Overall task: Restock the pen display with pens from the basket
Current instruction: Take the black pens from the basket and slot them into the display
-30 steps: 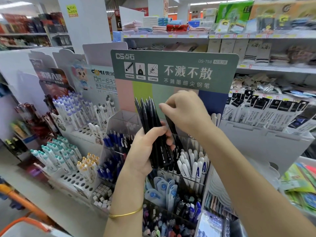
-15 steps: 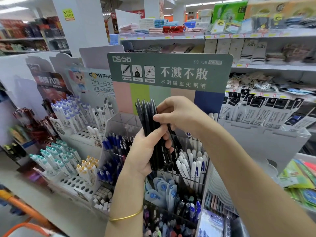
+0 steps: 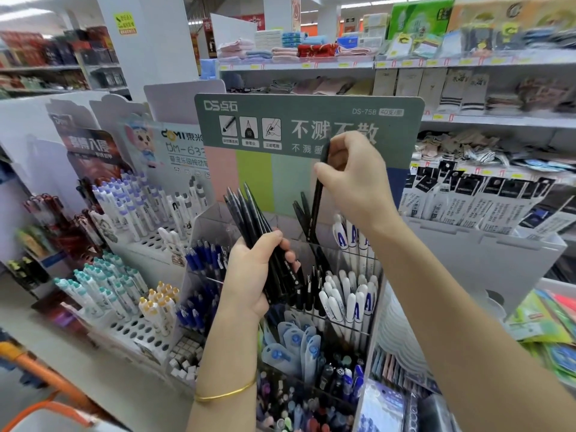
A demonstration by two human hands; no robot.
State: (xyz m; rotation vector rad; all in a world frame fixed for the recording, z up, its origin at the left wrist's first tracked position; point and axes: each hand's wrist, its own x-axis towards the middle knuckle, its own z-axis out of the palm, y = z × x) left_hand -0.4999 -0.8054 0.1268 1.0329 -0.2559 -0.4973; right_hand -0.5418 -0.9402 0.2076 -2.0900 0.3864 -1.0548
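Few black pens in clear display compartment

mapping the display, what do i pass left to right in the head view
teal-capped pens → yellow-capped pens → blue pens → left hand gripping black pen bundle → single black pen pinched by right hand → white packs

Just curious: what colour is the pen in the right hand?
Black; the pen in the right hand shows best in the head view.

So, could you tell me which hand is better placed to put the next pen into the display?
Right. The right hand pinches one pen, tip down at the display; the left hand is full, gripping the bundle.
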